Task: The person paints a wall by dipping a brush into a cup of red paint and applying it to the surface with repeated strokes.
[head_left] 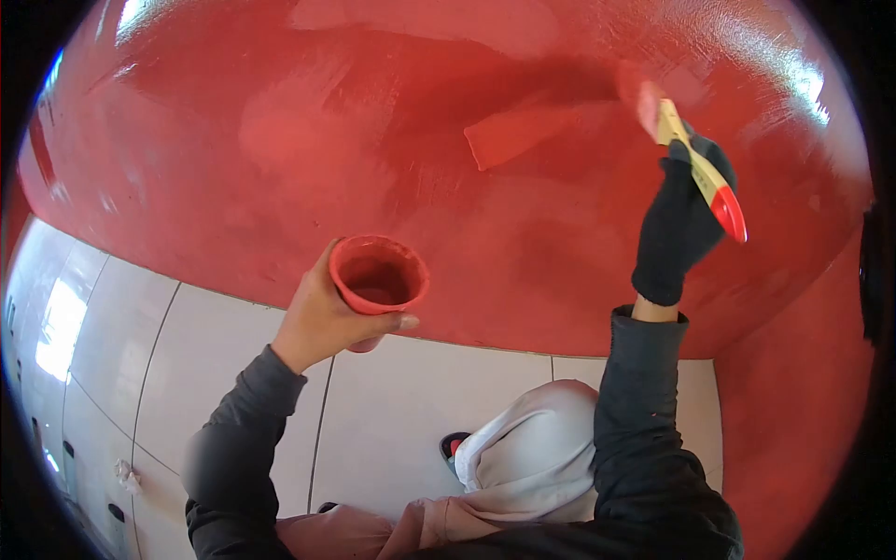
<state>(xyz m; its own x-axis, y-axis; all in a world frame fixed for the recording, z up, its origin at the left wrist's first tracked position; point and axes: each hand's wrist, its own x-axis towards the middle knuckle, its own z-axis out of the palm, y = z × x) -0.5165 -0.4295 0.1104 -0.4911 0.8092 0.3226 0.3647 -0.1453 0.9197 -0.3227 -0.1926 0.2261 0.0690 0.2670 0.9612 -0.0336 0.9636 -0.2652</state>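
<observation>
My bare left hand (322, 313) is wrapped round a red cup (359, 297) with red paint inside, held tilted so its mouth faces me. In a black glove, my right hand (684, 205) grips a paintbrush (711, 177) with a pale yellow handle and a red tip. The brush's bristles, coated in red, touch or nearly touch the red wall (485, 224) at the upper right. A brighter fresh stroke of paint (523, 135) with a sharp left edge shows on the wall, left of the brush.
Pale floor tiles (233, 345) meet the bottom of the wall. At the right, another red surface (793, 392) adjoins it. My bent knee (551, 420) is below, near the wall. A small crumpled whitish scrap (128, 476) lies on the floor at the left.
</observation>
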